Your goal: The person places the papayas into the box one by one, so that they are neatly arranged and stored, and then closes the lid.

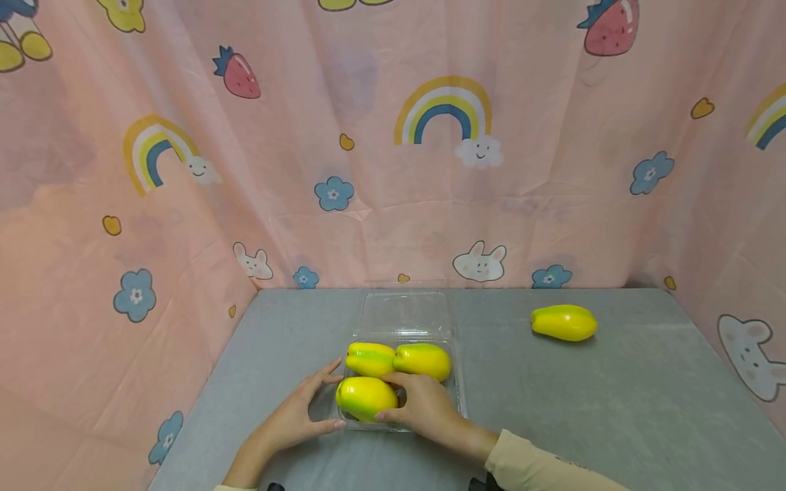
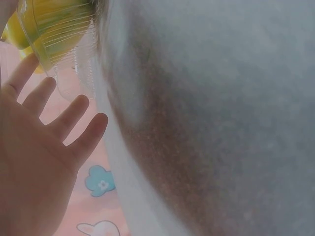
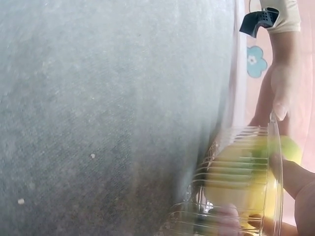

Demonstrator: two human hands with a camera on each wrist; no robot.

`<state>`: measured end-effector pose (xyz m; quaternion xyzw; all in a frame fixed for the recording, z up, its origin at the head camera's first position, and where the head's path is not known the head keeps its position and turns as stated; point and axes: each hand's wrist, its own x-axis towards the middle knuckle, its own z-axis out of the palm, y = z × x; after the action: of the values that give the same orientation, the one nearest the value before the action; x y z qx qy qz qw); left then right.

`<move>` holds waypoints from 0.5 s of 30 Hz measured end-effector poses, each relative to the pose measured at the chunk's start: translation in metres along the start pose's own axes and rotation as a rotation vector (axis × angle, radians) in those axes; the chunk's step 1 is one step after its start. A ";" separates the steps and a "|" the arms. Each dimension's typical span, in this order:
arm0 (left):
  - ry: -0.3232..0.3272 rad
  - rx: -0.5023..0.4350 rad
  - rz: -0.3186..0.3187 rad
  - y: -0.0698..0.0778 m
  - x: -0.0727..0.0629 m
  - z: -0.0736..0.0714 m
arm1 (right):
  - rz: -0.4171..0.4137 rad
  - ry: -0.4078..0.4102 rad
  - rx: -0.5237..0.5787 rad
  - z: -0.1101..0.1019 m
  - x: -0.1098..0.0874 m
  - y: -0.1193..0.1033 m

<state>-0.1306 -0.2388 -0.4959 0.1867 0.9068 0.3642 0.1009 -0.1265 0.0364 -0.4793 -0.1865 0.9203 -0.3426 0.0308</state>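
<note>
A clear plastic clamshell box (image 1: 462,399) stands on the grey table with its lid raised at the back. Two yellow-green papayas, the left one (image 1: 370,359) and the right one (image 1: 424,361), lie end to end in its back half. At the front left of the box is a third papaya (image 1: 364,399). My right hand (image 1: 430,409) holds that papaya at its right end, thumb in front and fingers behind. My left hand (image 1: 295,417) is at the box's left side, fingers spread and thumb near the front corner. In the left wrist view, its fingers (image 2: 81,120) are extended beside the ribbed box wall.
Another papaya (image 1: 563,322) lies alone at the back right of the table (image 1: 614,409). A pink patterned curtain (image 1: 381,170) hangs behind the table and along both sides. The raised lid (image 1: 405,312) stands behind the box, close to the curtain.
</note>
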 end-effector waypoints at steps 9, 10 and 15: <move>0.001 0.001 0.005 0.000 -0.001 0.000 | 0.002 -0.012 0.038 -0.004 -0.002 0.001; 0.001 0.000 0.005 0.000 -0.001 0.000 | -0.001 -0.010 0.041 -0.005 -0.002 0.001; 0.004 0.011 0.005 0.000 -0.001 0.000 | -0.018 0.003 0.063 -0.013 -0.005 0.003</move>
<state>-0.1297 -0.2398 -0.4961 0.1886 0.9085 0.3600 0.0970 -0.1257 0.0482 -0.4713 -0.1930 0.9073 -0.3721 0.0321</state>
